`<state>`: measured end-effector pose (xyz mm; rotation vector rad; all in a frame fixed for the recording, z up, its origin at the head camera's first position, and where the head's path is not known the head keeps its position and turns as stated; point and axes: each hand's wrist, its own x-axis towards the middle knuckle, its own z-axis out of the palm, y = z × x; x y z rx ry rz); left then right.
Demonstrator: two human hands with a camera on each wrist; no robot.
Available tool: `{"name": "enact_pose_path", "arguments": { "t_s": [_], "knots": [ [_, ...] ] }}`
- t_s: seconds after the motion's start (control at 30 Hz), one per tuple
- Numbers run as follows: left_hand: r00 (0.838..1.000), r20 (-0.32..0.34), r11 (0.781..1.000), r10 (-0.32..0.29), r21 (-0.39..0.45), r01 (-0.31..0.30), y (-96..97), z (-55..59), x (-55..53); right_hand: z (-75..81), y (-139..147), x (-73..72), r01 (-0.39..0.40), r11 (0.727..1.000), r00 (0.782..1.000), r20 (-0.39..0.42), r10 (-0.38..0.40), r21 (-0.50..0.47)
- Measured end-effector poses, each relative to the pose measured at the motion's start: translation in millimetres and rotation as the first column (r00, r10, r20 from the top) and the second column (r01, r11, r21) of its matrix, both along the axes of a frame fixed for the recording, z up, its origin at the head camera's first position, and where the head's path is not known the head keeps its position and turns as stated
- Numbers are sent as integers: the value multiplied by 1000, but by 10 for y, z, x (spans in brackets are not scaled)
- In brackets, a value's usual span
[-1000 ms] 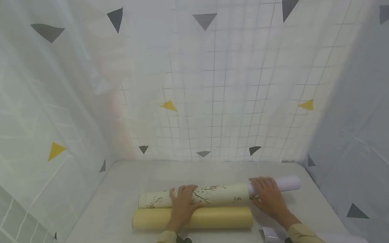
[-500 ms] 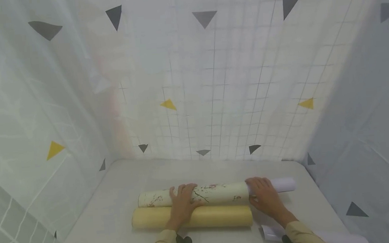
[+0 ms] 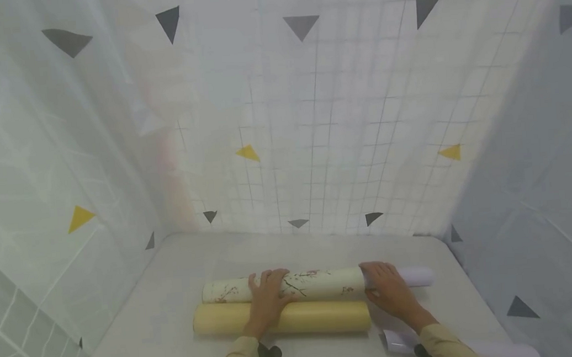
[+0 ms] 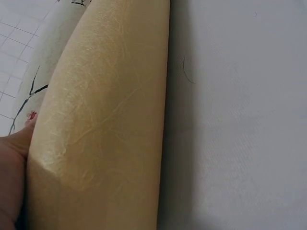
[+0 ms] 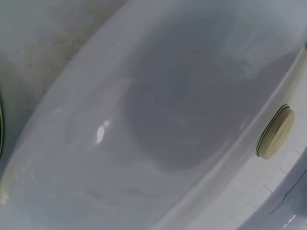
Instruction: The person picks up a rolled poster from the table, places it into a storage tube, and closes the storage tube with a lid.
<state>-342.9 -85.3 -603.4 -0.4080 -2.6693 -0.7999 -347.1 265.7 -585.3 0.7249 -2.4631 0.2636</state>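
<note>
A cream wallpaper roll (image 3: 323, 284) printed with blossom branches lies crosswise on the table. My left hand (image 3: 267, 301) grips it near its middle, fingers over the top and thumb on the near side. From its right end a thinner, glossy white roll (image 3: 419, 276) sticks out. My right hand (image 3: 389, 288) holds the white roll right at that join, which the fingers partly hide. Just in front lies a yellow roll (image 3: 325, 317), parallel to the cream one and under my left wrist. In the left wrist view the yellow roll (image 4: 105, 110) fills the middle, with the left thumb (image 4: 19, 139) behind it.
Another white roll (image 3: 399, 343) lies at the front right, partly beneath my right forearm. Its glossy surface (image 5: 144, 124) seems to fill the right wrist view. The pale tabletop (image 3: 156, 320) is bounded by patterned curtains (image 3: 283, 145) behind and at both sides.
The white roll and my right hand have shifted slightly left, so less of the white roll sticks out of the cream roll. The left hand keeps its place.
</note>
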Motion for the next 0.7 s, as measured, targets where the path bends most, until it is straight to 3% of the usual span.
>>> {"name": "enact_pose_path", "arguments": {
  "t_s": [0.37, 0.7],
  "knots": [
    [999, 41, 1000, -14, 20, 13, 7, 27, 38, -81, 139, -26, 41, 999, 999, 29, -41, 1],
    [1000, -17, 1000, 3, -16, -3, -1, 7, 1, -111, 249, -17, 94, 995, 996, -9, -94, 18]
  ]
}}
